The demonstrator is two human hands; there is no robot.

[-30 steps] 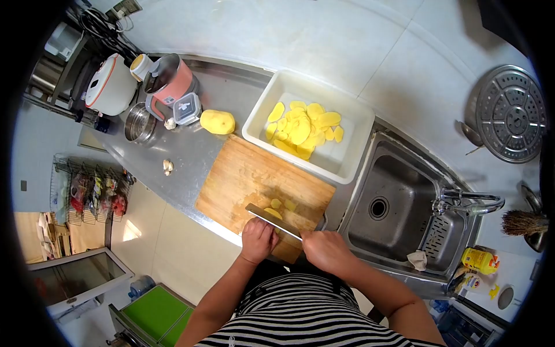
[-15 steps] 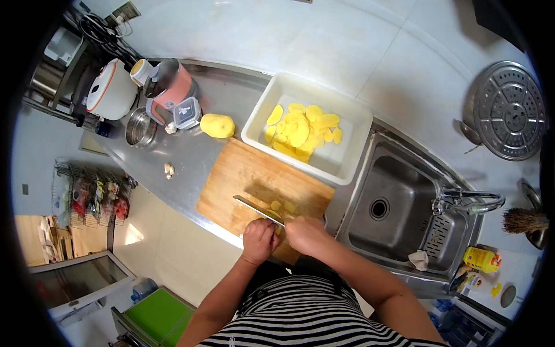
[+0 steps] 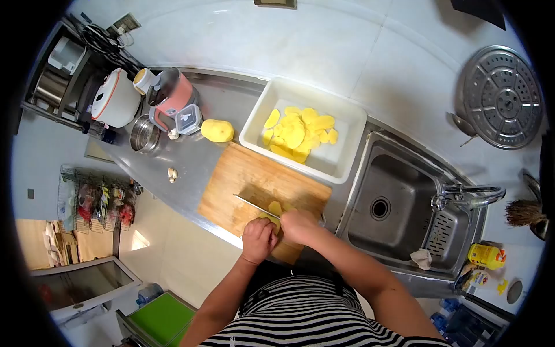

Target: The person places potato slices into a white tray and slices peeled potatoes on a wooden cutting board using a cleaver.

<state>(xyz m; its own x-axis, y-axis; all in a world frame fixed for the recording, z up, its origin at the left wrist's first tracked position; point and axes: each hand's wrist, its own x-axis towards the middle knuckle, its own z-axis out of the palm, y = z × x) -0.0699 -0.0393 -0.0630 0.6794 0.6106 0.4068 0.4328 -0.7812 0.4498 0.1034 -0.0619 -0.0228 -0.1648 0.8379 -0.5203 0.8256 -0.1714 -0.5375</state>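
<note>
Head view: left hand [image 3: 259, 237] curls bunched fingers over potato [image 3: 270, 218]; right hand [image 3: 298, 225] fists around knife [image 3: 254, 205].

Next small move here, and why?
Probably finish this cut: press the knife down with the right hand, while the left hand keeps its fingertips tucked. The blade is at the potato piece, right beside the left hand, and cut slices lie just past it on the cutting board.
</note>
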